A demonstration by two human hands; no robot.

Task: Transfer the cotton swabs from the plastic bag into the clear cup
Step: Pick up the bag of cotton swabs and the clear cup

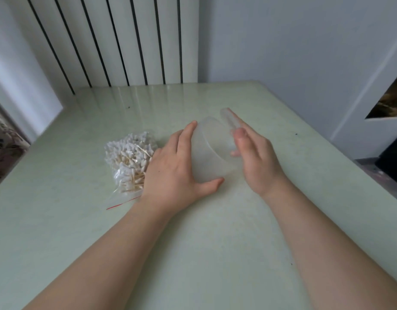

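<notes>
A pale green table [215,242] set against a white ribbed radiator [117,41] along its far edge carries the job. A person's two bare forearms reach in from the near edge toward the middle of the table. The left hand [170,166] wraps the clear cup [208,153], forefinger over its far side and thumb under its near side, apparently to steady it. The right hand [258,159], fingers straight and blurred, lies flat against the cup's right side; it seems to brace the cup rather than pinch it. The cup sits tilted between the palms, empty as far as can be seen, probably being readied for filling. Just left of the left hand, toward the table's left edge, lies the plastic bag [123,175], its red seal strip [117,205] nearest the viewer. The cotton swabs [130,148] are all inside it, so the transfer looks not yet begun.
</notes>
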